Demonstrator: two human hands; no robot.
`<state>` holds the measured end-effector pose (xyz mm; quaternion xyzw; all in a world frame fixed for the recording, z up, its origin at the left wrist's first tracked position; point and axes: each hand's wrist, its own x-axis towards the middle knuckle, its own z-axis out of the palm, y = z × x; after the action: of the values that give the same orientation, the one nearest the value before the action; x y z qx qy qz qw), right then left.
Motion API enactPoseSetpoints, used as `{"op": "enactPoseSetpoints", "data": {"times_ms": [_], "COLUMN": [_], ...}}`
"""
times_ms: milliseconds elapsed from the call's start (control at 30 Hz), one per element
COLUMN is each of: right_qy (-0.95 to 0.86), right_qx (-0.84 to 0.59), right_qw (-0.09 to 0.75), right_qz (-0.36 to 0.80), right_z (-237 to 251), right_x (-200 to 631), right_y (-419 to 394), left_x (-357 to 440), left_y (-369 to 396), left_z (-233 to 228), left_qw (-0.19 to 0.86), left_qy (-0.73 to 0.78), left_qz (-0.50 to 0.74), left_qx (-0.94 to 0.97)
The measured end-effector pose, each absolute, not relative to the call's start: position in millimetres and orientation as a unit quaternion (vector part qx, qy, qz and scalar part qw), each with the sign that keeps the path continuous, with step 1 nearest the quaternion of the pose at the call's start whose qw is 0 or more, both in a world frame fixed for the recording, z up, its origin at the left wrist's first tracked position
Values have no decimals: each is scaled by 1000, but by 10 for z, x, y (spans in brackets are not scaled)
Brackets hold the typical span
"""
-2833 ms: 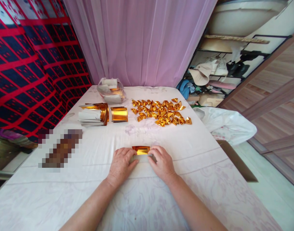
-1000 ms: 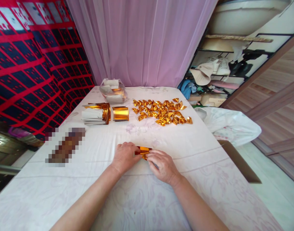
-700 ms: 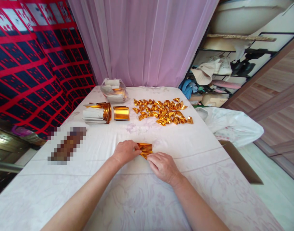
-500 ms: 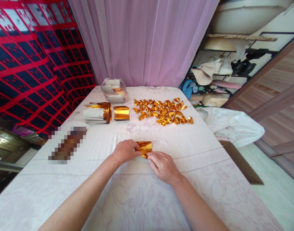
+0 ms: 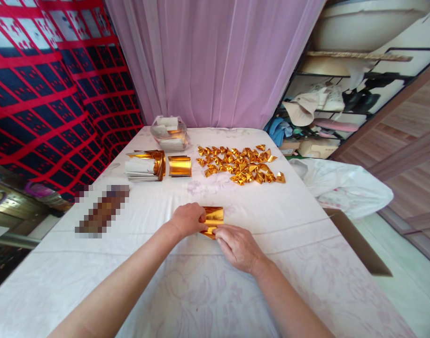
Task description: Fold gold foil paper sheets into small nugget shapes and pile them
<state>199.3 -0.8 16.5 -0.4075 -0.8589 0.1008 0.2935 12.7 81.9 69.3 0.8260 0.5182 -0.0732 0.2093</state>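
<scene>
Folded smaller than before, gold paper (image 5: 212,219) mid-table near the front edge, pinched by left hand (image 5: 186,219) and right hand (image 5: 236,245); finished pile (image 5: 240,163) behind, unfolded stack (image 5: 145,165) remaining.

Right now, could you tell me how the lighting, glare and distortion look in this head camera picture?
In the head view, soft even daylight, with no hard shadows on the white table cloth; the gold foil sheet between the left hand and right hand glints brightly, as does the pile of folded gold pieces; the wide lens bends the edges; a pixelated patch hides one spot.
</scene>
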Motion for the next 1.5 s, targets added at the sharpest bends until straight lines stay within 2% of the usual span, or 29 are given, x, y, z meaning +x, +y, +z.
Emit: {"op": "enactPoseSetpoints", "data": {"times_ms": [500,867,1067,1233,1500], "right_qy": [-864,-854,-822,-725,-637], "right_qx": [-360,-378,-449,-555,-587], "right_qw": [336,337,345,406,452], "right_qz": [104,122,64,36,214], "right_z": [248,198,118,-23,-178], "right_x": [1995,2002,1998,2001,2037], "right_y": [-4,-5,29,91,140], "left_x": [10,-77,-113,-83,-44], "left_y": [693,732,713,614,520], "left_z": [562,376,347,273,235], "left_qw": [197,220,264,338,375], "left_qy": [481,468,478,516,486], "left_qz": [1,67,122,189,263], "left_qx": [854,853,829,764,744]}}
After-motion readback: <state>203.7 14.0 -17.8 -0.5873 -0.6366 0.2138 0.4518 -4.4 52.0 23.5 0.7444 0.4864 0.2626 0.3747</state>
